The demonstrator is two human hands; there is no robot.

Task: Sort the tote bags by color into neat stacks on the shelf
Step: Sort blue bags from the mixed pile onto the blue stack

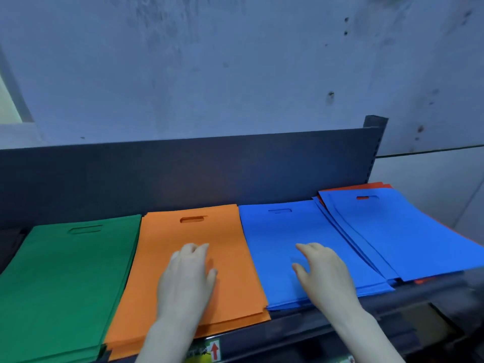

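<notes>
Flat tote bags lie in piles along a dark shelf [301, 326]. A green stack [65, 279] sits at the left, an orange stack [230, 247] beside it, then a blue stack [277, 237]. At the far right lies a skewed mixed pile [398, 231] with blue bags on top and red-orange bags showing beneath. My left hand [187, 279] rests over the orange stack with fingers loosely bent. My right hand [322, 268] hovers on the blue stack, fingers spread and relaxed. Neither hand holds a bag.
The shelf's dark back panel [183, 174] rises behind the stacks, with an upright post [373, 142] at its right end. A stained grey wall [235, 69] stands behind. A label with a red arrow [214, 351] is on the shelf's front edge.
</notes>
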